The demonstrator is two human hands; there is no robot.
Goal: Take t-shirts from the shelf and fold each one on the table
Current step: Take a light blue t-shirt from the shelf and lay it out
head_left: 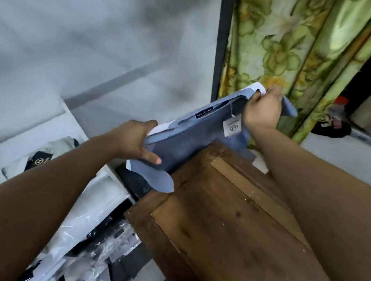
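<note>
Slippage is the likeliest trouble from here: the t-shirt (194, 139) is stretched in the air between two hands, over the far corner of the wooden desk (235, 217), and only its lower part appears to touch the wood. The left hand (137, 140) grips one end with its thumb on top and its fingers curled beneath the cloth; the right hand (262, 109) pinches the other end up near the green flowered curtain (290, 41). If either grip loosens before the cloth is laid flat, the shirt would probably slide off the desk edge toward the shelf (50, 125) and the plastic-wrapped clothes (91, 229) below on the left. White paper (258, 87) shows at both ends of the shirt, seemingly a packing sheet inside it; it could slip out or crease the fold. The hang tag (232, 125) dangles on a thin string near the right hand and might get trapped under a fold. The picture is blurred, so the fine details of the grip cannot be told.

The shirt is blue, with paler blue along the edges and a darker shade across the middle, perhaps shadow or its inner face. A small dark label sits at the neck. One pale flap, likely a sleeve, hangs loose below the left hand, past the desk's corner. The fabric looks thin and limp.
</note>
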